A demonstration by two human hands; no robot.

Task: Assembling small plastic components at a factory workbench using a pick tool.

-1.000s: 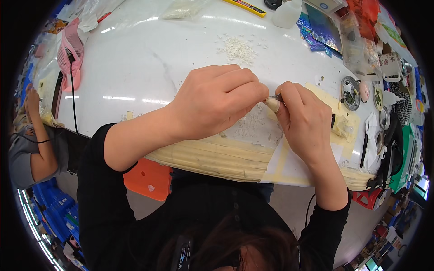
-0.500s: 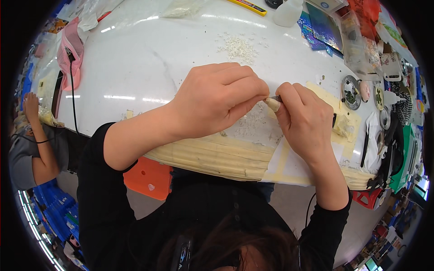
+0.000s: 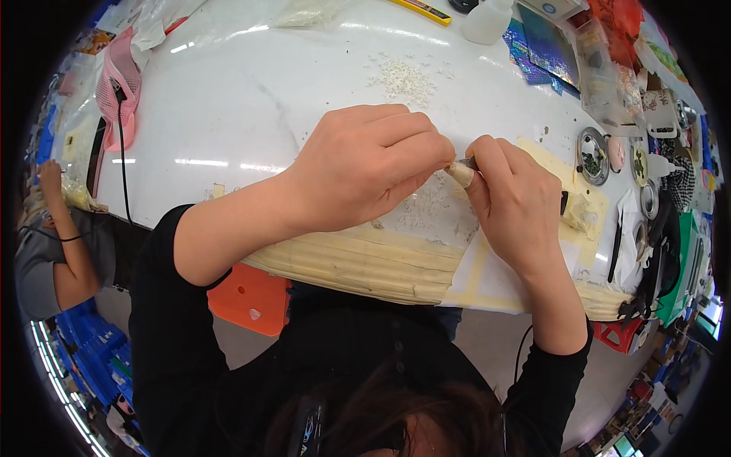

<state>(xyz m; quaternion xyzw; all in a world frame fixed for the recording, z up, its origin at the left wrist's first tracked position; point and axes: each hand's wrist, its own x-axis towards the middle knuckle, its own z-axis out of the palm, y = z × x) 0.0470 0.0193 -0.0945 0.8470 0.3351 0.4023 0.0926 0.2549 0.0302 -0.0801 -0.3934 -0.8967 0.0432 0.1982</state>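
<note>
My left hand [image 3: 373, 164] is held over the white table, its fingers closed in a pinch; what lies between the fingertips, if anything, is hidden. Close against them are the fingertips of my right hand [image 3: 518, 202]. A small dark grey piece [image 3: 471, 162] shows between its thumb and forefinger, too small to name. At the right thumb's tip sits a beige wrap [image 3: 460, 174], like tape or a finger cover. Tiny white bits [image 3: 434, 213] lie scattered on the table below the hands. Farther off is a loose heap of small white pieces [image 3: 405, 81].
Beige tape [image 3: 343, 266] covers the table's front edge. A white sheet [image 3: 487, 282] lies under my right forearm. Round metal dishes [image 3: 593, 156] stand at the right. Shiny blue sheets [image 3: 544, 46] and a white bottle [image 3: 487, 21] are at the back. Another person's arm [image 3: 68, 244] is far left.
Both hands stay nearly where they were, with only a slight shift of the right fingers. At far left the other person's hand has moved slightly.
</note>
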